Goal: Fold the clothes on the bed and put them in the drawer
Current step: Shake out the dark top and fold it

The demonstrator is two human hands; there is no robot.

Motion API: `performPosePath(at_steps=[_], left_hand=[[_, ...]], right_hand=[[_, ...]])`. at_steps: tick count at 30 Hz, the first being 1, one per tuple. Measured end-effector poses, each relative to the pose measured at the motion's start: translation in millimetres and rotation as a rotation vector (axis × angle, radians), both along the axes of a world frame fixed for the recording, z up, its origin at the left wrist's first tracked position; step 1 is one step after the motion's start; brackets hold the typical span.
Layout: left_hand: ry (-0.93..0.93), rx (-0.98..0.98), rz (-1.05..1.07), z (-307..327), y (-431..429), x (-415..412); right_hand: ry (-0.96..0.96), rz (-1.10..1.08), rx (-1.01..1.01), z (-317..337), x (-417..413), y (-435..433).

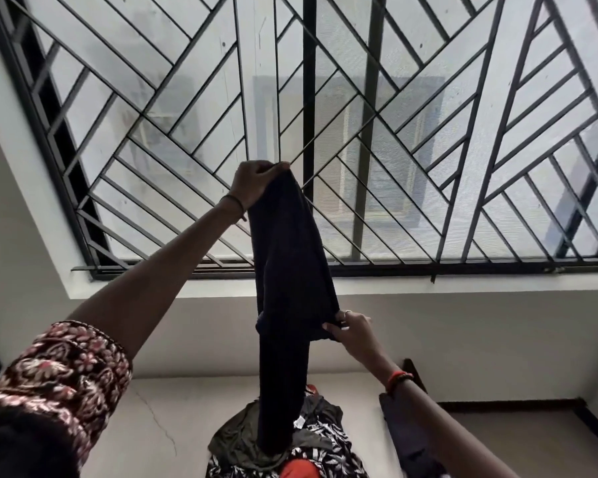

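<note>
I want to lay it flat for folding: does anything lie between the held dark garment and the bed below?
Yes. A pile of clothes lies on the bed right under the dark garment, whose lower end hangs down to it. Bare bed shows left of the pile.

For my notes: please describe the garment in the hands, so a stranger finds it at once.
Start at the barred window. Before it, the left hand holds up a dark garment; the right hand pinches its side. Unlike the pile below, it hangs in the air.
</note>
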State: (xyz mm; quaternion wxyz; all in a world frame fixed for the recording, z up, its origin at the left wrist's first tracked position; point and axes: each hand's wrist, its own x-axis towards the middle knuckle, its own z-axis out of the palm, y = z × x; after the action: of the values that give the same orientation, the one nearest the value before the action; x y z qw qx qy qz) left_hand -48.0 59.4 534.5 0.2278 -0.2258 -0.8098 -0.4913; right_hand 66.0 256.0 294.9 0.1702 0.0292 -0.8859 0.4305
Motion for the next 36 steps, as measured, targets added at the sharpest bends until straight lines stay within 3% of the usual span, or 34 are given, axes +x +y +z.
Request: performPosePath(at_steps=[3,7,14,19,22,27,30,33,36], left_hand=[[0.007,-0.133,0.057,-3,-30,-11],[-0.037,-0.193,0.104,-18,-69,-17],[-0.210,-0.279,0.013,-63,-103,-12],[-0.223,-0.397,-0.035,-74,-100,3],[-0.259,-0.323,-0.073,-86,-93,11],[-0.143,-0.122,0.053,-111,-56,25],[-0.039,-0.208,0.096,-119,-41,31],[0.010,-0.312,0.097,-124,-35,35],[0.028,-0.354,0.111,-131,-33,41]], right_hand=[[-0.051,0.073,-0.069,11,3,26],[-0.069,0.163,-0.018,38,3,68],[-0.068,0.168,0.032,97,-5,122],[-0.039,0.178,0.015,110,-2,138],[-0.050,0.189,0.008,107,-1,143],[-0.015,0.070,-0.002,94,-6,151],[-0.008,0.060,0.085,87,-4,158],[0.029,-0.083,0.036,82,-4,171],[-0.068,-0.193,-0.092,71,5,172]])
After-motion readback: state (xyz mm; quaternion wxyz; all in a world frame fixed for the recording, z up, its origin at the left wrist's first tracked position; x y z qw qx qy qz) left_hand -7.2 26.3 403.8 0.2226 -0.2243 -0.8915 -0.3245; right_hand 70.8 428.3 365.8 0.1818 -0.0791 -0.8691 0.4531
